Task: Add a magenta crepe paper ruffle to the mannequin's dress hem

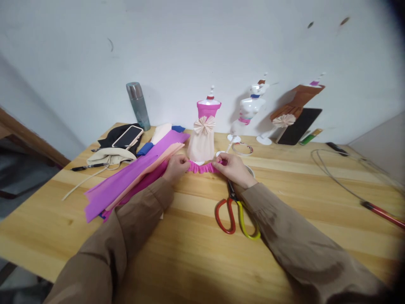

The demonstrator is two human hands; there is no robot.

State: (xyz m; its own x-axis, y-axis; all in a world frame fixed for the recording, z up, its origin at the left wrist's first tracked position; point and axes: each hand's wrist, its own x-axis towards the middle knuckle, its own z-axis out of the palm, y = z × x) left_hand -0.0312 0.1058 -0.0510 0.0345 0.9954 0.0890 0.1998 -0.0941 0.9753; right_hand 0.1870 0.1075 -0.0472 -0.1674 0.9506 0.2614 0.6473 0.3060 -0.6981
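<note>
My left hand [176,167] and my right hand [232,168] each pinch one end of a gathered strip of pink crepe paper [202,168], stretched between them just above the wooden table [190,249]. Both hands are closed on the strip. Right behind it stands a small mannequin [205,131] dressed in a pink top, a pale skirt and a paper rosette. Scissors [236,213] with one red and one yellow handle lie under my right wrist.
Long sheets of purple, peach and pink crepe paper [136,173] lie to the left. Behind them are a phone [127,136] on a dark cloth and a metal flask [138,105]. Two more mannequins [249,110] [295,107], a dark tablet [300,126] and cables [348,177] are on the right.
</note>
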